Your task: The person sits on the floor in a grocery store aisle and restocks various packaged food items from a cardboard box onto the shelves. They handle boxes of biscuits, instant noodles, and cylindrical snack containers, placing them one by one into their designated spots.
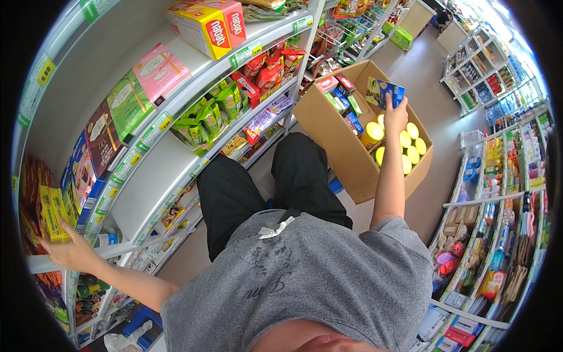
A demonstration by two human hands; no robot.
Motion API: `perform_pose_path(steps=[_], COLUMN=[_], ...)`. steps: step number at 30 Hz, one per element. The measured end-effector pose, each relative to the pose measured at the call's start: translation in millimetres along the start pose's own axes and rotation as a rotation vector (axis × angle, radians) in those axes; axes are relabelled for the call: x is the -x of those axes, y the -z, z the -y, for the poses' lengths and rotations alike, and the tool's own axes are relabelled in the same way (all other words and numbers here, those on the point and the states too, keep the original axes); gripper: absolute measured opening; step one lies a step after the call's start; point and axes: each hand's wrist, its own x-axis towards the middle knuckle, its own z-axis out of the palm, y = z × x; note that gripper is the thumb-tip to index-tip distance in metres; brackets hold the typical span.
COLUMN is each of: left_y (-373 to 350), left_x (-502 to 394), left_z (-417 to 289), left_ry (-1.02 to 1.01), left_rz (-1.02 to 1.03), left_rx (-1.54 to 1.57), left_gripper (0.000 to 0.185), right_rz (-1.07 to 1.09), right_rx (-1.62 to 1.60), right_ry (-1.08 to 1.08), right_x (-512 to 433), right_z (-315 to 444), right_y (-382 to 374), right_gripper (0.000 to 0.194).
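Observation:
My right hand [396, 108] grips a flat blue snack box [378, 93] over an open cardboard box [341, 149]. Inside that carton are canisters with yellow lids [412, 155] and several small boxes [345, 99]. On the left, my left hand [72, 251] reaches to the shelf with its fingers apart, by yellow packets [53, 215]; whether it touches them I cannot tell. Beside those packets, on the same shelf, stand a blue box [82, 169], a brown box [103, 132], a green box [129, 103] and a pink box [159, 72].
Nabati wafer boxes [215, 31] stand on the upper shelf. Green snack bags [211, 112] and red bags [270, 72] fill a lower shelf. A white shelf rail [127, 246] runs near my left forearm. Stocked shelves [484, 211] line the right; a blue stool [140, 325] is at lower left.

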Motion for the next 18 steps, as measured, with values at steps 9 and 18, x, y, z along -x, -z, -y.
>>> perform_pose_path(steps=[9,18], left_y=[-2,2], left_x=[1,14], left_z=[31,10], left_ry=[-0.011,0.292], left_rz=[0.024,0.005], left_rx=[-0.193,0.283], left_gripper=[0.065,0.058], right_rz=[0.267,0.49], right_rx=[0.229,-0.086], right_ry=[0.093,-0.278], right_x=[-32,-100], right_z=[-45,-72], right_y=[-99,-226], right_gripper=[0.045,0.056])
